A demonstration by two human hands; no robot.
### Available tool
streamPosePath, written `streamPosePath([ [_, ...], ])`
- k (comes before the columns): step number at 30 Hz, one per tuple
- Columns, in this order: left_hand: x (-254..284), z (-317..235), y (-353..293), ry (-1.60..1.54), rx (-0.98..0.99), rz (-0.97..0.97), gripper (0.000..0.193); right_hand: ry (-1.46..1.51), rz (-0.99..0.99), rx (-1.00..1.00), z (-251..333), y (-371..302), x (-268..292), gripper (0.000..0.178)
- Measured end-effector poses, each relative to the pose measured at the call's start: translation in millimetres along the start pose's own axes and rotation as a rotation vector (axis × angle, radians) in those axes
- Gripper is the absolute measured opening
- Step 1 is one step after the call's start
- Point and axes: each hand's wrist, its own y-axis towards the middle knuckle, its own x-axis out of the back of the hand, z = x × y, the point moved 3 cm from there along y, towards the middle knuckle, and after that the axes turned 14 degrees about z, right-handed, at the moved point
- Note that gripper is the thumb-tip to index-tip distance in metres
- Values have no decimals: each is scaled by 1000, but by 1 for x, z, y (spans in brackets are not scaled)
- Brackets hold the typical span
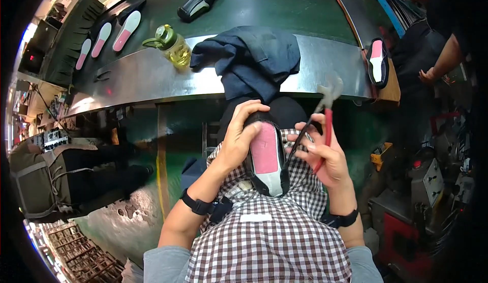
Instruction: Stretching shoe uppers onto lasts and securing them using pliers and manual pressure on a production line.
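Observation:
A black shoe upper with a pink and white sole side (265, 153) rests bottom-up on my lap, over the checked apron. My left hand (241, 135) is closed around its upper left end, thumb lying along the pink part. Beside the shoe, my right hand (323, 153) holds a pair of pliers (328, 123), with one red handle and one dark handle. Their metal jaws point up and away from me, apart from the shoe. The handles are spread, with my fingers around and between them.
Ahead stands a metal-edged green bench (330, 54). On it lie a crumpled dark blue cloth (249, 54), a green-capped bottle (173, 46), a black shoe (201, 2) and several pink-and-white-soled shoes (127, 30). Another such shoe (377, 62) sits right. People are on both sides.

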Motion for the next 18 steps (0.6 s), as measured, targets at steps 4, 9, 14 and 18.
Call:
streamPosePath([
  [4,-2,3,2,17,9,-109,33,-218,-102,-220,11,-28,13,51],
  [9,-3,7,5,41,113,-211,36,-284,262,-328,13,-52,-12,41],
  [14,-6,1,3,20,51,-219,49,-207,335,-504,1,-46,-27,38],
  [18,-7,2,-2,-95,71,-210,57,-259,331,-630,-1,-44,-29,38],
])
